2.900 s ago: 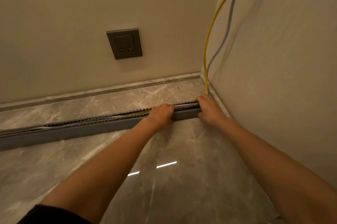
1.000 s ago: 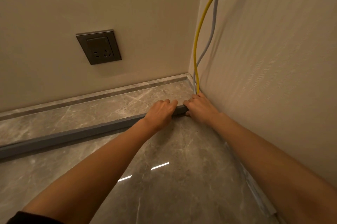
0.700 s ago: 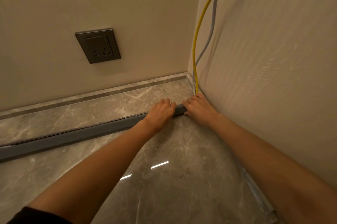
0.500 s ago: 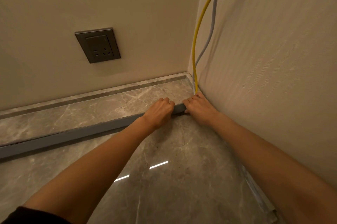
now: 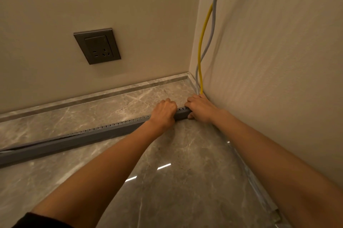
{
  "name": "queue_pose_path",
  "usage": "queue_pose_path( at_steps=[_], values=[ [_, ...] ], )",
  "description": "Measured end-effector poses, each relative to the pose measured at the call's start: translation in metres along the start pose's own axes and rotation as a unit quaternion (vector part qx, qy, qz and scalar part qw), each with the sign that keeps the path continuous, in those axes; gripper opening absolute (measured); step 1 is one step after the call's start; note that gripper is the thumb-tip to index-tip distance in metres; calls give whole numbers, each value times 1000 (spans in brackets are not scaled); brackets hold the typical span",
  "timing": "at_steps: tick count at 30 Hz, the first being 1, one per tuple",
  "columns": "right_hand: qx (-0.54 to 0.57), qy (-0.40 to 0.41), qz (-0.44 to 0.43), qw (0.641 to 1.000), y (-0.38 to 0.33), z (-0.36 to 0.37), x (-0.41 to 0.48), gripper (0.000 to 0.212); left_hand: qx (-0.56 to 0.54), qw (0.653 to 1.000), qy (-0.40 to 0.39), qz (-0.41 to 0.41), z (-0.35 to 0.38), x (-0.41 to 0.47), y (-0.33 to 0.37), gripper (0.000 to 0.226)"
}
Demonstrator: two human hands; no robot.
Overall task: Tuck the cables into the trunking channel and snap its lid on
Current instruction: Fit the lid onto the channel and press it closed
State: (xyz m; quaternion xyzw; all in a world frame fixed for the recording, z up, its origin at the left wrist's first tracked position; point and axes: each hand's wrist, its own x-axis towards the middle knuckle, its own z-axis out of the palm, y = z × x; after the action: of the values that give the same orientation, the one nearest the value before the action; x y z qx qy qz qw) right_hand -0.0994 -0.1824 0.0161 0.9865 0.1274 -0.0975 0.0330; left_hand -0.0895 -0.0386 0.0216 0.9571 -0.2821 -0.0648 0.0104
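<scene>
A long grey slotted trunking channel [image 5: 78, 139] lies across the marble floor and ends near the right wall. My left hand [image 5: 164, 113] curls over its top close to that end. My right hand [image 5: 199, 108] grips the very end of the channel beside the wall. A yellow cable [image 5: 201, 42] and a grey cable [image 5: 212, 29] hang down the wall corner and run in behind my right hand. Slot teeth show along the channel's top edge. At the far left a grey strip [image 5: 37, 143], apparently the lid, sits lifted off the channel. The cables inside are hidden.
A grey wall socket [image 5: 97, 46] sits on the back wall above a marble skirting [image 5: 92, 95]. The right wall stands close beside my right arm. A pale strip [image 5: 259, 188] runs along the floor at its foot.
The view shifted left since the earliest frame. Both hands stayed at the channel's right end, the left fingers curling tighter. The slot teeth along the top edge show again, and the grey strip at the far left now looks lifted.
</scene>
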Motion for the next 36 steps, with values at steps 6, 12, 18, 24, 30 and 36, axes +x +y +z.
queue_pose_path(
  at_steps=[6, 12, 18, 24, 30, 36],
  values=[
    [20, 0, 7, 1000, 0, 0, -1, 39, -50, 999, 14, -8, 3, 1, -2, 35],
    [54, 30, 13, 998, 0, 5, -6, 36, -60, 998, -25, -14, 4, 6, 0, 32],
    [56, 41, 10, 998, 1, 6, -8, 31, -41, 999, -9, 4, 5, 6, 2, 28],
    [40, 49, 19, 998, -3, 5, -8, 27, -47, 999, -12, 12, 8, 5, 0, 29],
    [50, 18, 40, 998, -23, 4, 2, 42, -73, 994, -78, -5, 4, -3, -28, 37],
    [196, -24, 18, 980, -60, 1, 21, 36, -83, 987, -125, -53, 1, -21, -67, 41]
  ],
)
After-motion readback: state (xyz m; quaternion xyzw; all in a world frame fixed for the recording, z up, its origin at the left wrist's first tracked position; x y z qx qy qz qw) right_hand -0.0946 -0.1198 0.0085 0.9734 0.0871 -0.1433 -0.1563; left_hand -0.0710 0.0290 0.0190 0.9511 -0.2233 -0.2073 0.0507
